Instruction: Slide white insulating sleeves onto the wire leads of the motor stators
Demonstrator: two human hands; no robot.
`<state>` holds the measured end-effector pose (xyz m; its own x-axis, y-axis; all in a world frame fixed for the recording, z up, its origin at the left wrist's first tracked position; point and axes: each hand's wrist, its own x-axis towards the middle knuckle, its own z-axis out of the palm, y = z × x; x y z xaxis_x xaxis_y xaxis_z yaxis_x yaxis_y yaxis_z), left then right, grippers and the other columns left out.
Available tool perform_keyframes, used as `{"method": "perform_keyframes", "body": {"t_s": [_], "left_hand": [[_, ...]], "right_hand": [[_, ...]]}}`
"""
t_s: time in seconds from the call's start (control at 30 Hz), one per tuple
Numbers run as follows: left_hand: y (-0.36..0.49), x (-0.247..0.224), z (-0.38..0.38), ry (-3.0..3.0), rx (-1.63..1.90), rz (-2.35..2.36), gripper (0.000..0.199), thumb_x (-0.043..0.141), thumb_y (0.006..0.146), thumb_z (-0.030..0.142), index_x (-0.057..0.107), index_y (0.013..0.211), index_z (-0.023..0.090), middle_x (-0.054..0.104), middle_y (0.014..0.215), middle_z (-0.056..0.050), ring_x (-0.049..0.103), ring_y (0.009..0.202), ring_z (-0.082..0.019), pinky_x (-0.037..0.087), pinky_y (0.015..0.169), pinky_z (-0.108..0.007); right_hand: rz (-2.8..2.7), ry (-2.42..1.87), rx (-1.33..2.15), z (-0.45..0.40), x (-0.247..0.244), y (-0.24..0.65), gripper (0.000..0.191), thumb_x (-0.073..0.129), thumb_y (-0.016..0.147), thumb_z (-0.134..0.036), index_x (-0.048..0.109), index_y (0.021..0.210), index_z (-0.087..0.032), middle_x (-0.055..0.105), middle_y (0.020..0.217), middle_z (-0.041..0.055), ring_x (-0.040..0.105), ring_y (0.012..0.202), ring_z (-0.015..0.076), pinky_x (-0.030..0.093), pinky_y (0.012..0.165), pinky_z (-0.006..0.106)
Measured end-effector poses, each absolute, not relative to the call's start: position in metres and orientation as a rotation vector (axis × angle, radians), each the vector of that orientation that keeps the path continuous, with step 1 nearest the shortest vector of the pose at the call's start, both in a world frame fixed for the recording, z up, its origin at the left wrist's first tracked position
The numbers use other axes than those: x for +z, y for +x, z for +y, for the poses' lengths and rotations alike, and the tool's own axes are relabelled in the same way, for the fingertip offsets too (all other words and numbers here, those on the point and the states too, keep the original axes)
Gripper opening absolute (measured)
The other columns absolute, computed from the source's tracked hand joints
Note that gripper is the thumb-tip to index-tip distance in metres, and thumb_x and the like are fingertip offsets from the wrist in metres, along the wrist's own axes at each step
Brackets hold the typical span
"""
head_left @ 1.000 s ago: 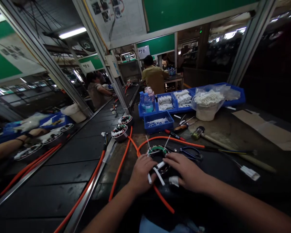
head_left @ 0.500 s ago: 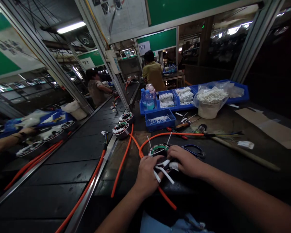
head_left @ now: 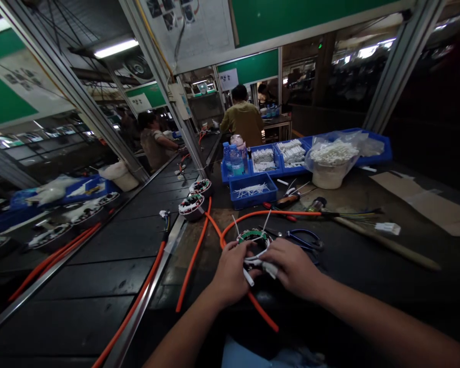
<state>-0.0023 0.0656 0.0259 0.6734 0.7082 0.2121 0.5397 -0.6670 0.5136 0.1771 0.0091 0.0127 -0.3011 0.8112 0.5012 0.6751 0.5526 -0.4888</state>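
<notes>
Between my hands sits a motor stator (head_left: 252, 235), a ring with a green inner band and two thin white cable ties standing up from its far rim. My left hand (head_left: 232, 271) is closed round its left side, with the thumb over the near rim. A white sleeve (head_left: 249, 277) pokes out below that thumb. On the near right side, my right hand (head_left: 293, 266) pinches a white sleeved lead (head_left: 269, 269) against the rim. The fingers hide part of the windings. An orange tube (head_left: 262, 312) runs out from beneath the stator.
Pliers (head_left: 304, 239) lie just beyond my right hand. Farther back are a blue tray of cable ties (head_left: 253, 190), bins of white sleeves (head_left: 263, 159) and a bagged tub (head_left: 327, 174). Two more stators (head_left: 191, 205) stand by the conveyor (head_left: 111, 276). Co-workers (head_left: 242, 120) sit beyond.
The white sleeves that stuck out toward me now lie closer to the ring, with one still protruding. My right hand has shifted slightly nearer. A co-worker's arm at far left has gone from view.
</notes>
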Motion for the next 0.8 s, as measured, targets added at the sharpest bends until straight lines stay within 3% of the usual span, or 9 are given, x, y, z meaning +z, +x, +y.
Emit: {"method": "perform_keyframes", "body": {"t_s": [0.1, 0.2, 0.3, 0.43, 0.53, 0.63, 0.7, 0.8], "left_hand": [[-0.003, 0.037, 0.069, 2.486, 0.435, 0.908, 0.052, 0.068, 0.066, 0.02, 0.048, 0.114, 0.021, 0.065, 0.09, -0.002, 0.058, 0.093, -0.022, 0.028, 0.102, -0.045], [0.001, 0.046, 0.073, 2.525, 0.349, 0.901, 0.038, 0.061, 0.074, 0.022, 0.051, 0.11, 0.02, 0.066, 0.091, -0.003, 0.058, 0.096, -0.021, 0.028, 0.103, -0.043], [0.011, 0.05, 0.077, 2.591, 0.219, 1.005, 0.026, 0.056, 0.076, 0.022, 0.057, 0.102, 0.018, 0.067, 0.089, -0.005, 0.059, 0.091, -0.023, 0.038, 0.093, -0.041], [0.02, 0.052, 0.081, 2.636, 0.108, 1.076, 0.025, 0.057, 0.074, 0.024, 0.06, 0.097, 0.016, 0.067, 0.085, -0.008, 0.061, 0.082, -0.026, 0.045, 0.075, -0.036], [0.013, 0.049, 0.078, 2.616, 0.179, 1.045, 0.036, 0.059, 0.073, 0.028, 0.055, 0.108, 0.019, 0.067, 0.087, -0.005, 0.061, 0.08, -0.022, 0.046, 0.072, -0.033], [0.0, 0.036, 0.07, 2.734, 0.372, 0.896, 0.05, 0.065, 0.067, 0.041, 0.053, 0.111, 0.021, 0.063, 0.102, -0.006, 0.056, 0.095, -0.024, 0.038, 0.09, -0.041], [-0.004, 0.024, 0.065, 2.844, 0.481, 0.878, 0.047, 0.066, 0.064, 0.047, 0.058, 0.1, 0.018, 0.062, 0.098, -0.009, 0.052, 0.098, -0.028, 0.031, 0.095, -0.047], [-0.001, 0.008, 0.061, 2.909, 0.565, 0.981, 0.033, 0.063, 0.067, 0.046, 0.058, 0.081, 0.017, 0.06, 0.081, -0.009, 0.051, 0.087, -0.027, 0.035, 0.085, -0.046]], "right_hand": [[-1.907, -1.266, 0.513, 0.023, 0.011, 0.186, 0.024, 0.051, 0.07, -0.003, 0.065, 0.082, -0.02, 0.064, 0.081, 0.0026, 0.055, 0.077, 0.0162, 0.042, 0.071, 0.028], [-1.897, -1.267, 0.644, 0.03, 0.012, 0.192, 0.025, 0.052, 0.068, -0.003, 0.066, 0.081, -0.02, 0.065, 0.079, 0.0015, 0.057, 0.075, 0.0155, 0.041, 0.07, 0.027], [-1.931, -1.227, 0.68, 0.031, 0.014, 0.195, 0.022, 0.053, 0.07, -0.006, 0.066, 0.083, -0.019, 0.065, 0.081, 0.002, 0.057, 0.076, 0.0154, 0.042, 0.07, 0.026], [-2.019, -1.194, 0.648, 0.032, 0.014, 0.199, 0.024, 0.052, 0.07, -0.006, 0.066, 0.086, -0.018, 0.065, 0.084, 0.0032, 0.056, 0.079, 0.0156, 0.042, 0.072, 0.027], [-2.08, -1.173, 0.615, 0.031, 0.016, 0.201, 0.028, 0.051, 0.068, -0.003, 0.065, 0.087, -0.018, 0.064, 0.085, 0.0035, 0.055, 0.081, 0.0161, 0.041, 0.074, 0.027], [-2.139, -1.15, 0.599, 0.028, 0.021, 0.201, 0.033, 0.048, 0.067, 0.0, 0.065, 0.088, -0.018, 0.065, 0.086, 0.0037, 0.055, 0.083, 0.0168, 0.041, 0.076, 0.028], [-2.185, -1.14, 0.648, 0.026, 0.027, 0.201, 0.032, 0.047, 0.068, 0.0, 0.066, 0.087, -0.018, 0.065, 0.085, 0.0032, 0.055, 0.082, 0.0162, 0.041, 0.076, 0.028], [-2.259, -1.14, 0.762, 0.024, 0.037, 0.202, 0.026, 0.048, 0.073, -0.004, 0.065, 0.088, -0.018, 0.065, 0.085, 0.0026, 0.055, 0.079, 0.0149, 0.041, 0.073, 0.026]]}}
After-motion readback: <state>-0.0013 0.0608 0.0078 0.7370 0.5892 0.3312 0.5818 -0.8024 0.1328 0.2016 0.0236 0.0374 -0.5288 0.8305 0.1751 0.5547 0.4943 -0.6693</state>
